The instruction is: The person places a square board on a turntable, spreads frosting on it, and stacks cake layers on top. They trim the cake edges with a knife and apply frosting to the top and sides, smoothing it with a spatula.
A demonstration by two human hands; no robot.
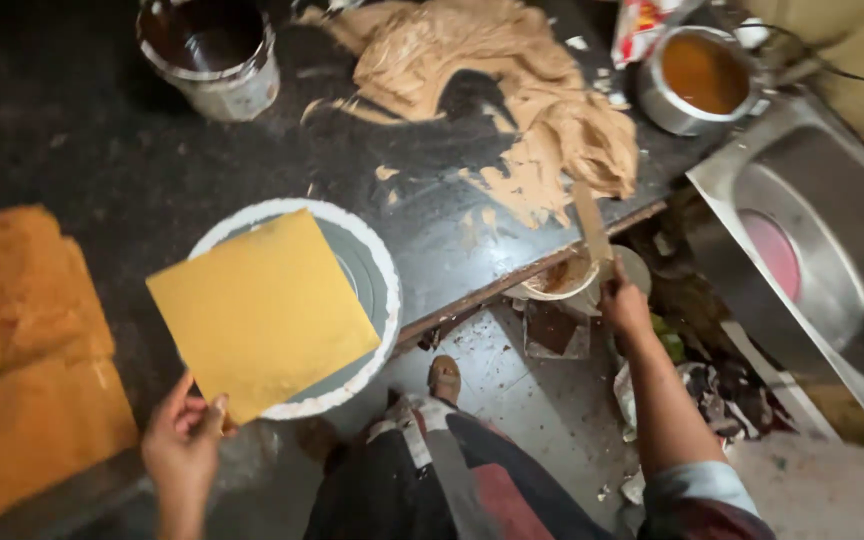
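One square golden cardboard sheet point(264, 312) pinched in left hand point(184, 445) fingers above one round white turntable point(377, 262). One flat wooden scraper point(590, 222) gripped by outstretched right hand point(626, 306) against tan dough point(512, 95).

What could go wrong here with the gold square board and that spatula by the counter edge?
The left hand pinches the gold square board by one corner only, over the round turntable, so it may tilt or slip off. The right hand holds the spatula at the counter edge, where the tan cream could drop past the small bowl onto the floor. The person's foot stands just below, so spilled cream could make it slippery.
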